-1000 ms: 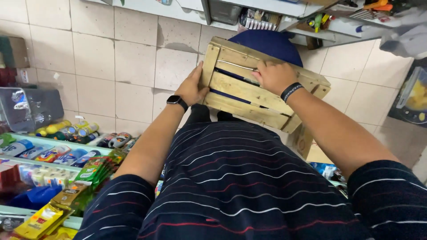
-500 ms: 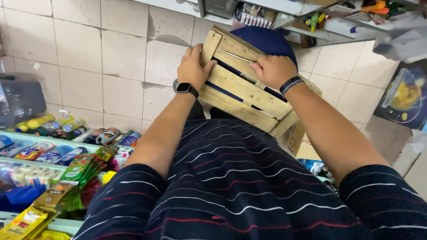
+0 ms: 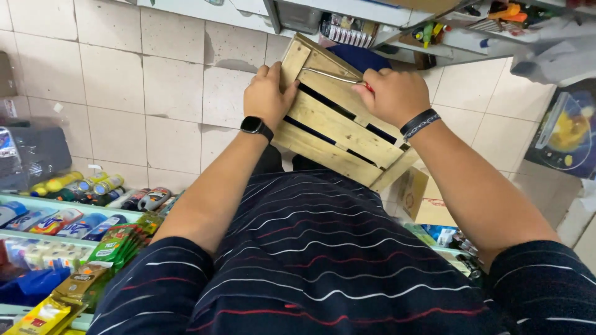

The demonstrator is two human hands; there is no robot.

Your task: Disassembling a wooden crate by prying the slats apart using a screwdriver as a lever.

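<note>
Two hands grip one slatted wooden crate (image 3: 338,118) held out at chest height above a tiled floor (image 3: 124,87): the left hand (image 3: 267,96) clasps its near-left edge, and the right hand (image 3: 394,93) closes over the top slat with a thin metal tool (image 3: 332,74). Shelves of bottles and packets (image 3: 74,217) crowd the left; a cardboard box (image 3: 422,198) lies just beyond.
</note>
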